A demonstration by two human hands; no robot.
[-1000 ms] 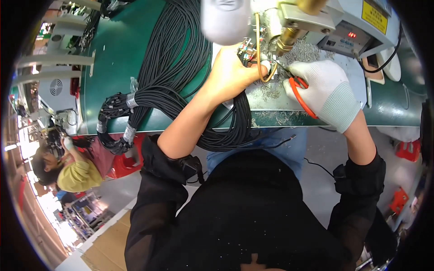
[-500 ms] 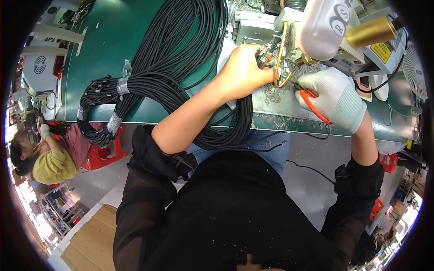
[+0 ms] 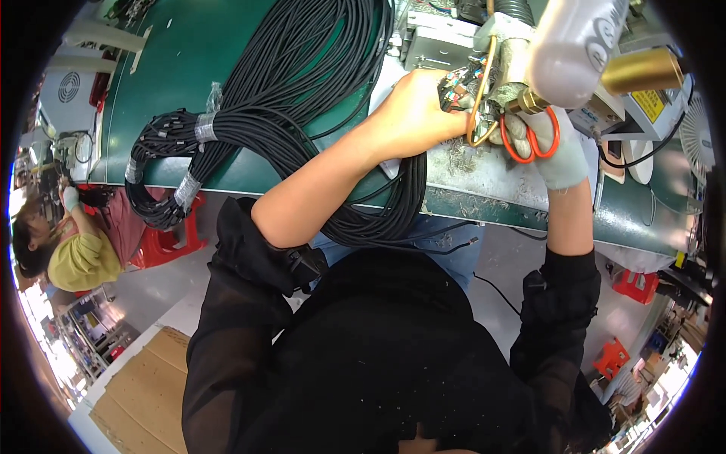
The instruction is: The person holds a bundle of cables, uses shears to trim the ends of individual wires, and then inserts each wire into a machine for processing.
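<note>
My bare left hand [image 3: 417, 115] is closed round a bunch of cable ends [image 3: 458, 85] with small metal and coloured tips, at the front of a bench machine. The black cables [image 3: 412, 178] hang down below that wrist. In my right hand [image 3: 563, 155], which wears a white glove, are scissors with red looped handles [image 3: 529, 155]; their blades are hidden by the machine and the glove. A bent copper-coloured tube [image 3: 475, 125] passes between the two hands, close to my left fingertips.
A large coil of black cable [image 3: 295, 83] and a taped bundle [image 3: 170, 147] lie on the green bench [image 3: 174, 53]. A pale cylinder [image 3: 567, 60] and a brass cylinder [image 3: 643, 72] overhang my right hand. Wire scraps [image 3: 461, 159] litter the metal plate. A co-worker [image 3: 83, 253] sits far left.
My right hand has turned upright and moved up and inward under the pale cylinder, so both red handle loops now show. My left hand keeps its hold on the cable ends. The view has shifted slightly.
</note>
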